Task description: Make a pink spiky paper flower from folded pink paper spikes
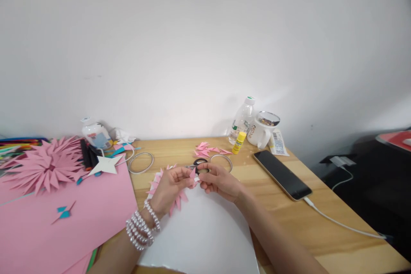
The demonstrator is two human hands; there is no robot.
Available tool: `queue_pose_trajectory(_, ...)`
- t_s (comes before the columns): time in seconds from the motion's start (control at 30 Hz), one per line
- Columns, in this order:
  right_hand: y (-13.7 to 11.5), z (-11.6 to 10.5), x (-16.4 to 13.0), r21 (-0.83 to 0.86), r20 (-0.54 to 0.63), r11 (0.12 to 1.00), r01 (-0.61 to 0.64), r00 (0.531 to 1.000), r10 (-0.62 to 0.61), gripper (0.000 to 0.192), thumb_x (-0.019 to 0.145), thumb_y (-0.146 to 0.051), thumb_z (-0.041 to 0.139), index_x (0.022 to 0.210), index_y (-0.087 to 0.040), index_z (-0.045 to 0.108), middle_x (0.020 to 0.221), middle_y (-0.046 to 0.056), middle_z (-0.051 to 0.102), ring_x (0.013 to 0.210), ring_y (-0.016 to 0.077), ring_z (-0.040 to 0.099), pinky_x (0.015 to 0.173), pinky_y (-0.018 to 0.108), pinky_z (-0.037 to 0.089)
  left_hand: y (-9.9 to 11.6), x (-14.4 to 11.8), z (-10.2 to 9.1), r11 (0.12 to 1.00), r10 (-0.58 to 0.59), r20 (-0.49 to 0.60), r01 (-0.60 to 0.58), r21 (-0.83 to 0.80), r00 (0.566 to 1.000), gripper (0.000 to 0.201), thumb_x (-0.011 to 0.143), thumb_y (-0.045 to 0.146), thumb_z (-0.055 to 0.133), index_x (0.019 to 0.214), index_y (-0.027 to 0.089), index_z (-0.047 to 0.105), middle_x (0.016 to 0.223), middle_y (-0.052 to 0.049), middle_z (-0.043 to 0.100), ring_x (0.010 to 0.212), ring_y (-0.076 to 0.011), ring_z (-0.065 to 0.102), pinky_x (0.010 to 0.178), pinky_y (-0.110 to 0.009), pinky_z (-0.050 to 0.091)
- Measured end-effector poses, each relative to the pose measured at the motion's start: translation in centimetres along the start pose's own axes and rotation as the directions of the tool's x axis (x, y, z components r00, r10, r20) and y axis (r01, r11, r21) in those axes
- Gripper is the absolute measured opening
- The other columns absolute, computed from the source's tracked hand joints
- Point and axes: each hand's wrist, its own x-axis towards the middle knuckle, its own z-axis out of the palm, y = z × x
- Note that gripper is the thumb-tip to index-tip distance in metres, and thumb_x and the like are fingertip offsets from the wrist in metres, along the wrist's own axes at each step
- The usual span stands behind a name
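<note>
A small folded pink paper piece [193, 174] with a pointed tip is pinched in the fingers of my left hand [171, 184]. My right hand [218, 180] pinches a small white scrap [197, 177] against that piece; whether it is tape or paper I cannot tell. Under my hands lies a white sheet [205, 231]. Behind my left hand, pointed pink folded pieces [177, 202] form part of a ring on the sheet, partly hidden. Scissors with black handles [202, 167] lie just beyond my fingers.
Loose pink pieces [203, 150], a glue stick [239, 142], a water bottle [242, 122] and a mug [258, 133] stand at the back. A charging phone [282, 174] lies right. Left are pink sheets [96, 209], a paper flower [48, 165] and a tape roll [140, 163].
</note>
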Motion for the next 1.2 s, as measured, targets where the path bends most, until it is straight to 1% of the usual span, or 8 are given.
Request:
queue_pose_trajectory(0.17, 0.2, 0.1, 0.0, -0.026, -0.003, 0.999, 0.039, 0.999, -0.039, 0.039, 0.062, -0.028, 0.072, 0.094, -0.018, 0.050, 0.061, -0.005, 0.054, 0.055, 0.0070, 0.052, 0.049, 0.018, 0.043, 0.0, 0.1, 0.0, 0.999, 0.033, -0.028, -0.032, 0.033, 0.999, 0.009, 0.064, 0.021, 0.067, 0.069, 0.015, 0.063, 0.061, 0.000, 0.062, 0.059, -0.0127, 0.056, 0.060, -0.025, 0.044)
queue_pose_trajectory(0.3, 0.3, 0.2, 0.2, -0.129, -0.030, 0.981, 0.145, 0.988, -0.150, 0.038, 0.065, -0.030, 0.068, 0.094, -0.018, 0.047, 0.061, -0.005, 0.055, 0.055, 0.0080, 0.052, 0.052, 0.021, 0.045, 0.1, 0.2, -0.1, 0.998, 0.039, -0.022, -0.038, 0.058, 0.999, 0.015, 0.065, 0.023, 0.067, 0.078, 0.016, 0.063, 0.079, -0.004, 0.065, 0.067, -0.0144, 0.058, 0.065, -0.027, 0.047)
queue_pose_trajectory(0.4, 0.5, 0.2, 0.5, -0.226, -0.056, 0.950, 0.215, 0.971, -0.233, 0.034, 0.069, -0.030, 0.065, 0.094, -0.018, 0.046, 0.062, -0.004, 0.056, 0.054, 0.0083, 0.052, 0.052, 0.022, 0.046, 0.3, 0.2, -0.1, 0.991, 0.057, -0.029, -0.053, 0.124, 0.998, 0.019, 0.071, 0.029, 0.062, 0.084, 0.015, 0.065, 0.077, -0.005, 0.066, 0.072, -0.0171, 0.060, 0.071, -0.030, 0.047)
queue_pose_trajectory(0.6, 0.9, 0.0, 0.9, -0.386, -0.089, 0.871, 0.302, 0.928, -0.361, 0.030, 0.069, -0.032, 0.064, 0.091, -0.018, 0.049, 0.064, -0.004, 0.055, 0.054, 0.0089, 0.052, 0.049, 0.022, 0.047, 0.7, 0.0, 0.0, 0.991, -0.026, -0.060, 0.034, 0.130, 0.998, 0.034, 0.074, 0.043, 0.056, 0.085, 0.013, 0.067, 0.091, -0.011, 0.068, 0.077, -0.0222, 0.064, 0.073, -0.034, 0.049)
queue_pose_trajectory(0.83, 0.5, -0.1, 0.9, -0.358, -0.090, 0.887, 0.292, 0.935, -0.344, 0.027, 0.070, -0.038, 0.062, 0.082, -0.015, 0.054, 0.066, -0.001, 0.057, 0.054, 0.0085, 0.054, 0.049, 0.022, 0.047, 0.4, 0.0, -0.4, 0.997, -0.022, 0.086, 0.016, 0.070, 0.996, 0.040, 0.065, 0.027, 0.069, 0.102, 0.016, 0.062, 0.089, -0.008, 0.069, 0.085, -0.0202, 0.062, 0.076, -0.031, 0.047)
queue_pose_trajectory(0.93, 0.5, -0.1, 0.9, -0.360, -0.093, 0.884, 0.300, 0.931, -0.354, 0.028, 0.068, -0.038, 0.064, 0.082, -0.016, 0.053, 0.065, -0.002, 0.055, 0.052, 0.0080, 0.052, 0.049, 0.022, 0.047, 0.1, 0.1, -0.3, 0.992, -0.029, 0.026, 0.025, 0.126, 0.999, 0.029, 0.066, 0.029, 0.068, 0.091, 0.014, 0.063, 0.073, -0.007, 0.070, 0.064, -0.0164, 0.064, 0.060, -0.026, 0.050)
queue_pose_trajectory(1.03, 0.6, 0.2, 0.9, -0.389, -0.077, 0.860, 0.330, 0.919, -0.387, 0.027, 0.068, -0.039, 0.063, 0.080, -0.017, 0.053, 0.064, -0.003, 0.053, 0.052, 0.0086, 0.052, 0.049, 0.023, 0.047, -0.1, 0.2, 0.0, 0.982, -0.064, -0.043, 0.070, 0.177, 0.997, 0.027, 0.074, 0.039, 0.058, 0.081, 0.013, 0.060, 0.046, -0.001, 0.062, 0.032, -0.0109, 0.051, 0.034, -0.020, 0.038)
queue_pose_trajectory(1.2, 0.9, 0.9, 0.5, -0.511, -0.100, 0.763, 0.395, 0.855, -0.509, 0.019, 0.073, -0.035, 0.059, 0.080, -0.019, 0.050, 0.065, -0.002, 0.052, 0.057, 0.0113, 0.053, 0.052, 0.025, 0.047, -0.3, 0.1, 0.5, 0.985, -0.057, -0.078, 0.069, 0.158, 0.995, 0.026, 0.076, 0.041, 0.055, 0.075, 0.015, 0.053, 0.041, 0.002, 0.058, 0.025, -0.0090, 0.046, 0.027, -0.016, 0.032)
